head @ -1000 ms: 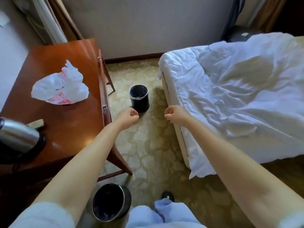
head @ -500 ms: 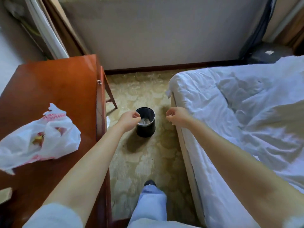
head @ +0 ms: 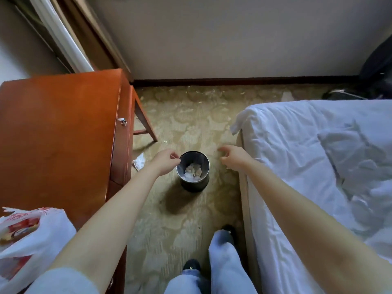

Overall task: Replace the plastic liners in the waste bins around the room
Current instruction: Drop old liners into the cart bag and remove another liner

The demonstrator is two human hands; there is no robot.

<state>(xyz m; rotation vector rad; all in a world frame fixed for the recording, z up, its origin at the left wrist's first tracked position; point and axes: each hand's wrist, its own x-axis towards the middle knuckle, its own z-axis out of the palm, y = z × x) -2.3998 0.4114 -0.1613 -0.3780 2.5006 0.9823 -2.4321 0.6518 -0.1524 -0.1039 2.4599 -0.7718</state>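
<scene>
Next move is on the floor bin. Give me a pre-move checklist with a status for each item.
1. Bin upright on the carpet: ok.
2. Left hand at the rim: ok. Its grip on a liner: cannot tell.
3. Right hand on the bin: not ok; it hovers beside it, holding nothing.
4. Trash contained: not ok; one scrap lies on the floor by the desk.
5. Fresh liner at hand: cannot tell; only a printed white bag shows on the desk.
</scene>
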